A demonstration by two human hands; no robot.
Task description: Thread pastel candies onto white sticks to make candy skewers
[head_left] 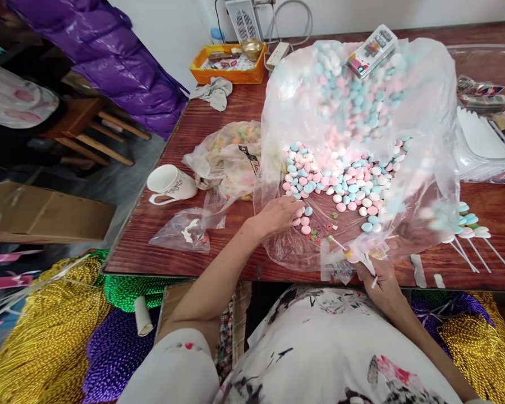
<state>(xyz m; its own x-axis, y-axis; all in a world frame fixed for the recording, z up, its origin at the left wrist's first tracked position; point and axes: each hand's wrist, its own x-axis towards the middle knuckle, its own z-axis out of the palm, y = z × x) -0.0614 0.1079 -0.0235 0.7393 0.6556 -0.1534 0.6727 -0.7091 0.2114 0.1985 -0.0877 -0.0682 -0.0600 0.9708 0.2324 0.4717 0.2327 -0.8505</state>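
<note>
Lying in a large clear plastic bag (435, 112) on the dark red-brown wooden table (137, 241), smooth rounded pink, blue and white pieces (351, 182) spread toward the bag's near side. The left hand (280, 216) is at the pile's near-left edge, fingers close together; whether they pinch a piece, I cannot tell. The right hand (381, 280), near the table's front edge, pinches thin white sticks (368, 264). Farther right lie stick-mounted rounded tops (468, 232); well left stands 1 white mug with a dark pattern (180, 185).
</note>
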